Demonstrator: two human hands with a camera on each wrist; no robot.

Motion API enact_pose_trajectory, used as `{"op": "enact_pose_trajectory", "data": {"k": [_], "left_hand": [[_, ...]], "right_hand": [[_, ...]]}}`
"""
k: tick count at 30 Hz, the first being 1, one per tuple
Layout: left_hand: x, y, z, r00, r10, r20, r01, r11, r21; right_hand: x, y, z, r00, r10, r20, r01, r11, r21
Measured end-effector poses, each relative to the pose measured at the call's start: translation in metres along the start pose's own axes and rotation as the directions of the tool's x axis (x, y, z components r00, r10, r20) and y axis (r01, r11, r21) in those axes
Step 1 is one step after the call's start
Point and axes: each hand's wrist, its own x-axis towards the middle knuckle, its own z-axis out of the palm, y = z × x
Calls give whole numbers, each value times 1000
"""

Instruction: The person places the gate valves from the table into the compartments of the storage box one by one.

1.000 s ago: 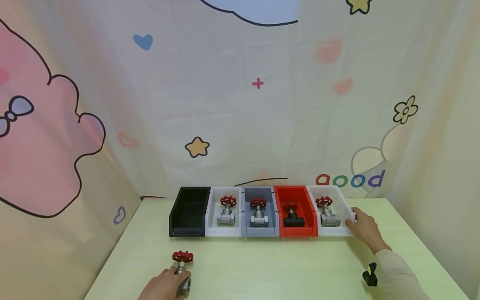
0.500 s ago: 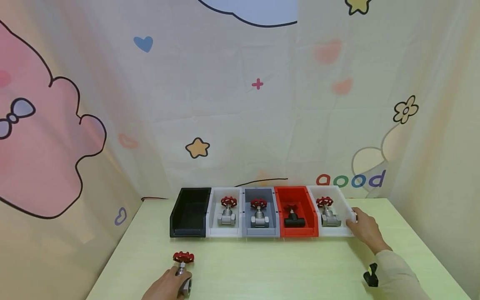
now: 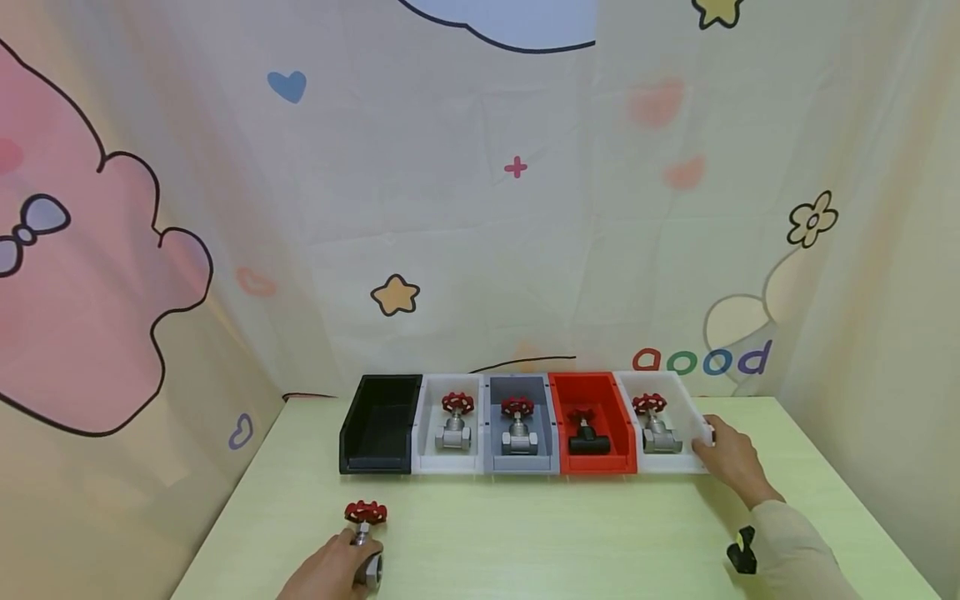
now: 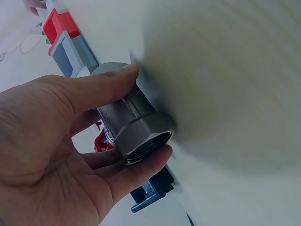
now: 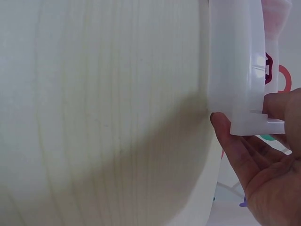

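My left hand [image 3: 330,568] holds a metal gate valve [image 4: 134,117] by its body, thumb on one side and fingers on the other. The valve's red handwheel [image 3: 366,512] points up, in front of the black bin [image 3: 375,462]. On the right, my right hand [image 3: 733,460] grips the side wall of the end white bin [image 5: 235,61], its fingers and thumb round the front corner. Inside that bin stands a silver valve [image 3: 660,435] with a red wheel. The lower end of the held valve is partly covered by my left fingers in the head view.
Five bins would be several in a row: a white bin [image 3: 423,462], a grey bin [image 3: 491,462] and a red bin [image 3: 630,462] sit between the outer two, each with a valve. A small black object [image 3: 742,550] lies beside the right sleeve. A printed curtain [image 3: 480,208] hangs behind.
Almost nothing moves. The view shifts slightly, and both hands keep their holds on the valve and the white bin.
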Motion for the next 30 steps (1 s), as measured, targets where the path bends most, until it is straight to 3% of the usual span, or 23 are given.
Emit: {"op": "enact_pose_trajectory", "data": {"k": [5,13,24,30], "left_hand": [[-1,-2,-3,1000,-4,3,4,1000,-5],[-7,-4,-10,999,39,-32,-39,999,12],[-10,-4,-23,988,78,-133,-73,996,42],[-12,-4,-31,971,102,-216,-87,993,79]], "right_hand": [[0,0,0,1000,-7,-5,7,1000,1],[0,2,0,1000,-13,-12,13,1000,-2],[-1,1,1,999,-29,-28,29,1000,-9],[-2,2,1,998,-41,-38,41,999,-11]]}}
